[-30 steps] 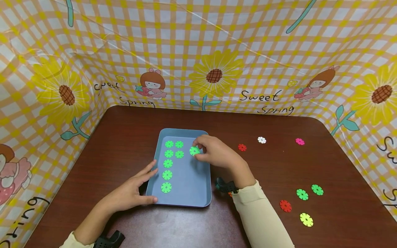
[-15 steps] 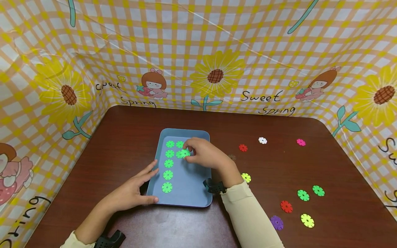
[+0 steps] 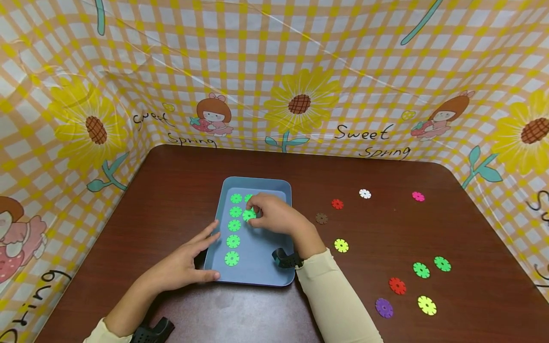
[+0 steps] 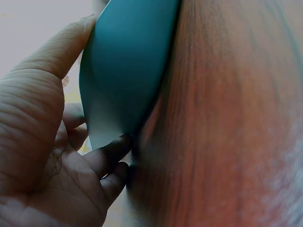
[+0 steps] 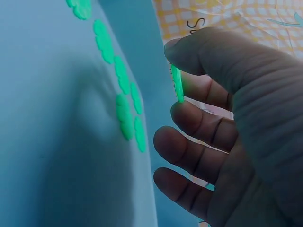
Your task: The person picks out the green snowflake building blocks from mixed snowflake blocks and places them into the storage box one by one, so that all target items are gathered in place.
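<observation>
A blue tray (image 3: 270,267) lies on the table with several flat green notched discs (image 3: 234,225) inside, most in a column along its left side. My right hand (image 3: 274,214) pinches another green notched disc (image 5: 178,84) between thumb and fingers. In the right wrist view that disc is held apart from the tray floor, edge-on to the camera. Part of the second column is hidden behind this hand in the head view. My left hand (image 3: 184,267) rests against the tray's left side and near-left corner, fingers spread. The left wrist view shows its thumb along the tray wall (image 4: 128,61).
Loose notched discs are scattered on the brown table (image 3: 180,190) to the right: red (image 3: 337,204), white (image 3: 365,194), pink (image 3: 418,196), brown (image 3: 321,218), yellow (image 3: 341,246), green (image 3: 421,270) and purple (image 3: 383,308). A checked cloth (image 3: 240,62) walls the table's back and sides.
My right hand has moved left over the tray with the green notched disc, to the second column. The brown, yellow and purple discs have come into view. My left hand stays put.
</observation>
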The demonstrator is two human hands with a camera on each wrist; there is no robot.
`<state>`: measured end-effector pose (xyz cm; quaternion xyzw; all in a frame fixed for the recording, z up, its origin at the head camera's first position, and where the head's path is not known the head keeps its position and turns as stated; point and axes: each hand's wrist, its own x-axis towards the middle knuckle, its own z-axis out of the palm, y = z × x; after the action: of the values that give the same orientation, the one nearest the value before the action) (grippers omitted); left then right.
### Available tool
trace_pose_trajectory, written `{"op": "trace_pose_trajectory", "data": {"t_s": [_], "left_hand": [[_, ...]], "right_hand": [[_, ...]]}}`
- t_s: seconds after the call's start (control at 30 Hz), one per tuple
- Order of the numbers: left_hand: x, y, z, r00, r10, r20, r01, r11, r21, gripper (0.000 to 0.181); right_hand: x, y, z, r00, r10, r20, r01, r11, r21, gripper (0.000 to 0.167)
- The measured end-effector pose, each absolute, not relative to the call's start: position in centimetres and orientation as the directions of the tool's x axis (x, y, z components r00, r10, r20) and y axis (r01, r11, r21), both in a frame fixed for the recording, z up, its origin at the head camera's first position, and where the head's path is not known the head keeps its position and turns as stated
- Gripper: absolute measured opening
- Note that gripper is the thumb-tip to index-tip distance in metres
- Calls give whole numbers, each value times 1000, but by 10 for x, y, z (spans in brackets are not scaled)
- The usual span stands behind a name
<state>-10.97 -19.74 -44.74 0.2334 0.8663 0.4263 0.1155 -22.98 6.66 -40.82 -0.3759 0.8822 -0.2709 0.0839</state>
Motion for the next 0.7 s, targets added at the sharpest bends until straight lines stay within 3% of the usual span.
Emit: {"op": "trace_pose_trajectory", "data": {"t_s": [0.7], "left_hand": [[-110, -198, -448, -865, 502, -15, 291, 527, 798, 97]], "right_hand": [[-225, 64, -418, -741, -663, -111, -528, 676, -514, 20]]}}
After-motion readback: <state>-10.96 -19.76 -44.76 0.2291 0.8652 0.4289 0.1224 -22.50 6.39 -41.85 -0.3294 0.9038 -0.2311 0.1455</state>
